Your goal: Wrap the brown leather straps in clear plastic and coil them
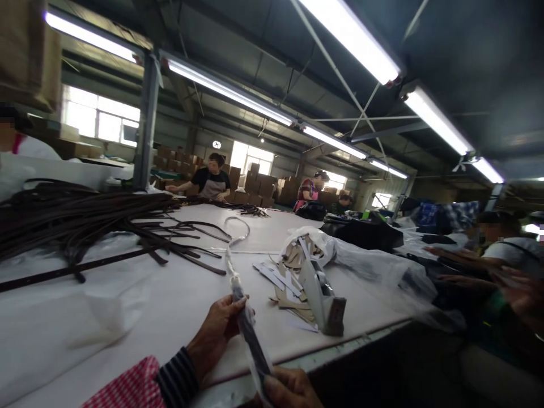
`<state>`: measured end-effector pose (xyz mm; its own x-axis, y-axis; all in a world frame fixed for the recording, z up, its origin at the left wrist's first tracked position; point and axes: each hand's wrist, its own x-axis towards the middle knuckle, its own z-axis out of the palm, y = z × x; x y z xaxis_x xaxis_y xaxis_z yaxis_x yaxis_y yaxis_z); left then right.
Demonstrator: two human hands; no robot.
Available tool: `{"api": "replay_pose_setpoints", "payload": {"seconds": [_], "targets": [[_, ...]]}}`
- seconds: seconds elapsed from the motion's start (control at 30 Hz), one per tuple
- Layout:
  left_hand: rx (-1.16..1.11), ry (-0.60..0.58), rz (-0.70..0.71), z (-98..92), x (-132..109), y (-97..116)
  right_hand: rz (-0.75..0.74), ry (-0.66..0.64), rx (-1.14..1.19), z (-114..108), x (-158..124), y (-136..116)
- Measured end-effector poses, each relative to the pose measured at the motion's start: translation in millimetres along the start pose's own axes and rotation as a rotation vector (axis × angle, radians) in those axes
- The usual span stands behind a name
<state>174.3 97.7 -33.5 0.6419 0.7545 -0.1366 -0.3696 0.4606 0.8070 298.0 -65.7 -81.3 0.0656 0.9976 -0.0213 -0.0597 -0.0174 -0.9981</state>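
Right hand [293, 388], near centre: fingers closed round plastic-wrapped strap [254, 341] | left hand [216, 328], farther: pinching same strap | step, judged: working wrap along strap; next calls for steady two-handed support | tape dispenser [317, 294] right | dark straps [97, 218] far left

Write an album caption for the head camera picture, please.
Left hand and right hand hold a plastic-wrapped dark strap near a tape dispenser.

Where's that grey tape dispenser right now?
In the head view, the tape dispenser stands right of centre, near the front edge of the white table, just right of the loose strips, beyond the right hand.
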Motion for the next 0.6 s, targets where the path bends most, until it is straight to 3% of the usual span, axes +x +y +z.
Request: {"api": "replay_pose_setpoints", "payload": {"seconds": [0.3,0.43,0.6], "targets": [[0.018,0.053,0.028,-5.9,4,8,0.089,0.042,0.198,24,-24,-20],[0.029,0.046,0.052,-5.3,4,9,0.116,0.033,0.294,20,-17,-21],[0.049,0.020,0.087,-1.5,0,12,0.121,0.005,0.270,19,0,-39]]}}
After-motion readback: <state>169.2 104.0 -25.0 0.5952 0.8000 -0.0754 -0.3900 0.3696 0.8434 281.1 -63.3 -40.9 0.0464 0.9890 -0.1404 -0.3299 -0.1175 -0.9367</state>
